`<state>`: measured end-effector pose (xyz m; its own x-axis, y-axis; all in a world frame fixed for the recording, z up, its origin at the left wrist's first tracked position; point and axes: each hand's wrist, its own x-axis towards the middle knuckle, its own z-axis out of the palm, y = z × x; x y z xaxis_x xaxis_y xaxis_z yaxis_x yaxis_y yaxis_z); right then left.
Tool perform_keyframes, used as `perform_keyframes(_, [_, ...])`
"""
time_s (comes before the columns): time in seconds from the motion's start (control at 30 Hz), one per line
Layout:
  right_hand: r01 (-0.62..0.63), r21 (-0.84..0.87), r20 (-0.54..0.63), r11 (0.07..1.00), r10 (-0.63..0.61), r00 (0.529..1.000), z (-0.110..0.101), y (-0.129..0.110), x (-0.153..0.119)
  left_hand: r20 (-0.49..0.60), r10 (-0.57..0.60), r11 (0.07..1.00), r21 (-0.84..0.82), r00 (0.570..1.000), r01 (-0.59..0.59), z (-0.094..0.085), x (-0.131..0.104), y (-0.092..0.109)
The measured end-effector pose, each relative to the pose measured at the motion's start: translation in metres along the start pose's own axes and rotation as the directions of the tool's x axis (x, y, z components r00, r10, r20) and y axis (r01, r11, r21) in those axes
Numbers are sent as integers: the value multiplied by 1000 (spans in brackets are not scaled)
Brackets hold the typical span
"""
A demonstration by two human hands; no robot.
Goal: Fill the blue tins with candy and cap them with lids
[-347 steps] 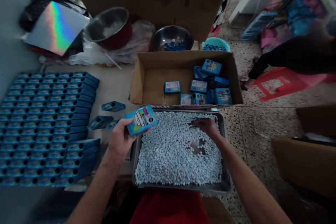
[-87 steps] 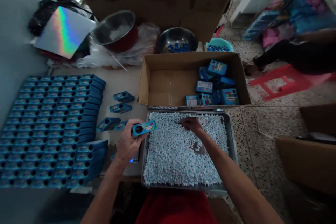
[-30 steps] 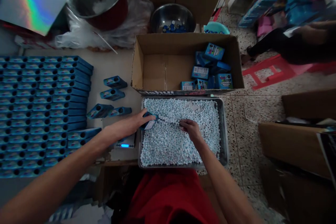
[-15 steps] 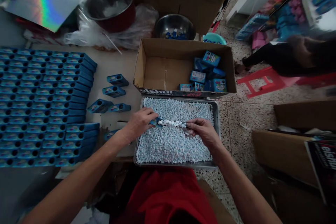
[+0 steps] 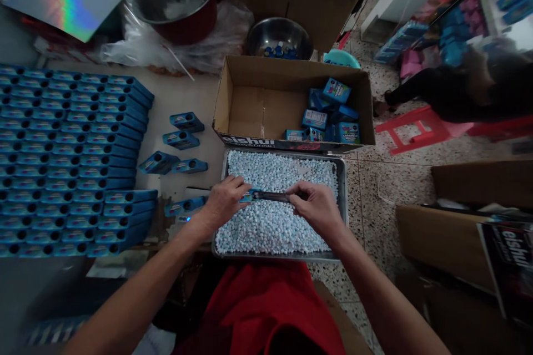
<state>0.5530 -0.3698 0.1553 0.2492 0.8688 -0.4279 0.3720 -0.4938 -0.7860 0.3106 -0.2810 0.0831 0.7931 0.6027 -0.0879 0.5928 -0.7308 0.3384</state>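
Over the metal tray [image 5: 343, 199] full of small pale-blue pellets [image 5: 275, 230], my left hand [image 5: 227, 199] is closed around a small blue box [image 5: 246, 196], mostly hidden by the fingers. My right hand [image 5: 314, 202] grips the end of a dark, narrow scoop [image 5: 272, 196]. The scoop lies level, its far tip at the box's right-hand end; whether it reaches inside I cannot make out. No pellets show along its length.
Stacked blue boxes with round holes [image 5: 75, 161] fill the left side, several loose ones [image 5: 181, 140] beside them. A cardboard box [image 5: 245, 108] holding blue packs stands behind the tray. Metal bowls [image 5: 278, 33] sit farther back. A red stool [image 5: 420, 127] and another person's leg [image 5: 420, 91] are at right.
The white pellets that lined the scoop are gone from it, and its dark surface shows. My right hand has turned slightly and moved a little toward the box in my left hand.
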Motion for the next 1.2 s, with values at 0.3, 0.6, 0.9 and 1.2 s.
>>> perform_keyframes(0.3, [-347,141,-252,927,373,893,-62,164,-34,-88,-274,931,-273,958,241,3,-34,-3])
perform_keyframes(0.6, [-354,458,39,815,380,924,115,182,30,-130,-423,896,-209,897,393,6,-95,16])
perform_keyframes(0.9, [-373,546,222,750,300,928,49,128,18,-119,-488,870,-151,865,470,15,-84,17])
perform_keyframes(1.2, [-254,347,221,903,185,958,12,41,15,-132,-401,910,-172,907,377,14,-65,22])
